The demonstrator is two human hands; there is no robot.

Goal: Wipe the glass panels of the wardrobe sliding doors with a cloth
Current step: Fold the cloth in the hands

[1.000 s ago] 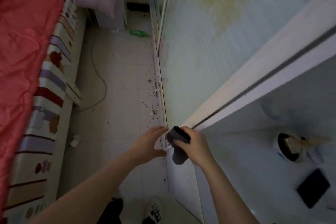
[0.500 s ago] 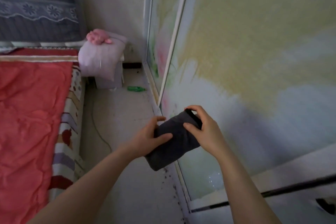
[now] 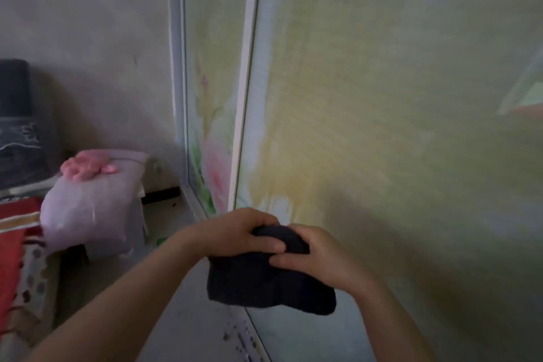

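Observation:
A dark grey cloth (image 3: 264, 285) hangs folded in front of me, held by both hands at its top. My left hand (image 3: 235, 233) grips its upper left part with fingers curled over it. My right hand (image 3: 317, 256) pinches the upper right part, thumb on the front. Behind the hands rises the near glass panel (image 3: 396, 126) of the wardrobe sliding door, printed yellow-green and pale blue. A second glass panel (image 3: 211, 114) with a pink flower print stands further left, behind a white frame strip (image 3: 245, 91). The cloth is close to the near panel; whether it touches is unclear.
A lilac pillow (image 3: 91, 209) with a pink flower lies on a small stand at the left. A red bedcover (image 3: 11, 232) shows at the left edge. The door's floor track (image 3: 246, 341) runs along the tiled floor, with dark specks on it.
The view has lifted from the floor track to the upper panels. My left hand has closed over the cloth, and both hands have bunched it together.

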